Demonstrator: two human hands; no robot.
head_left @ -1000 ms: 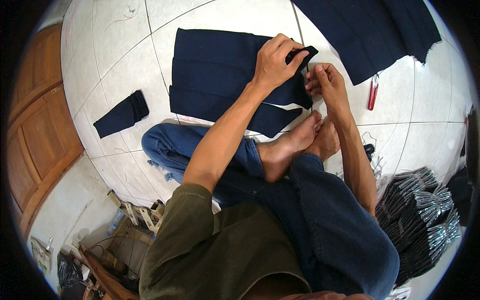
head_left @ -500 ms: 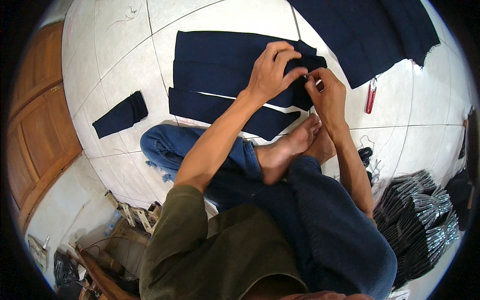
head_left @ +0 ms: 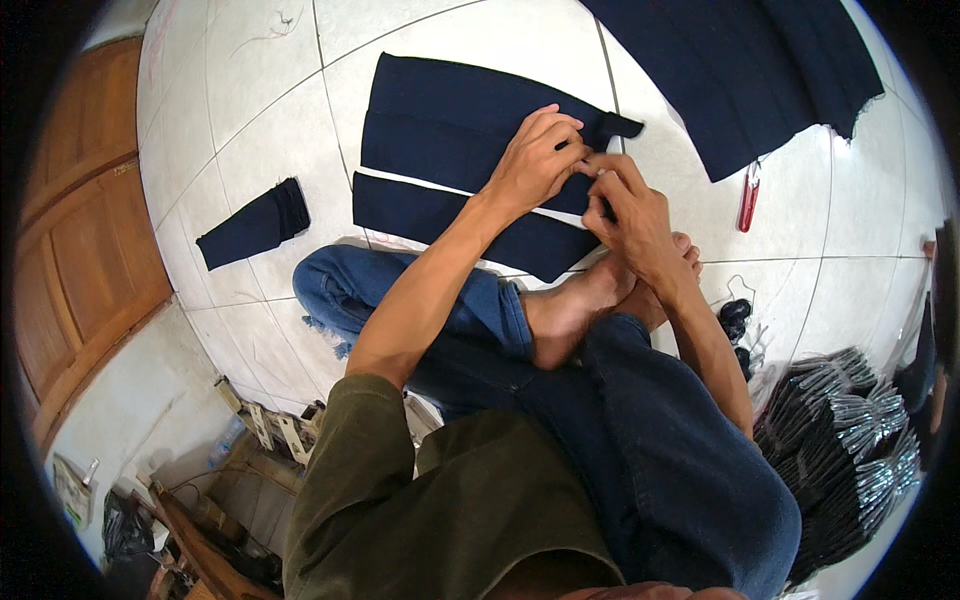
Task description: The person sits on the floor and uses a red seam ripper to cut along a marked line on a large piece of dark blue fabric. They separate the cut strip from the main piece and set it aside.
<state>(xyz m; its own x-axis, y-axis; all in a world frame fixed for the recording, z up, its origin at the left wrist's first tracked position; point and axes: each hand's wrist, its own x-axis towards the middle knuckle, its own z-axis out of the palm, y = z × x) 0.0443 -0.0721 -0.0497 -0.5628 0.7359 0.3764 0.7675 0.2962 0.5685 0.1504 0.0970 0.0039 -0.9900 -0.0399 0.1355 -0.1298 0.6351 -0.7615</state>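
My left hand (head_left: 540,158) and my right hand (head_left: 633,212) meet over the right end of a large navy cloth piece (head_left: 435,125) on the floor. The fingers of both are curled and pinched together at the fingertips. What lies between them is too small or hidden to make out. A small navy flap (head_left: 622,125) sticks out beyond the hands at the cloth's far right corner. Nearer my legs lies a narrower navy strip (head_left: 450,215) with a slanted right end, separated from the large piece by a thin gap of tile.
A folded navy cloth (head_left: 255,225) lies to the left. More navy cloth (head_left: 750,80) spreads at the far right, beside a red-handled tool (head_left: 748,203). Bundles of black, shiny-ended items (head_left: 840,440) are piled at the lower right. A wooden door (head_left: 85,220) stands at left.
Both hands have come slightly down and left, and my right hand has turned with its fingers reaching towards my left. The view has shifted a little.
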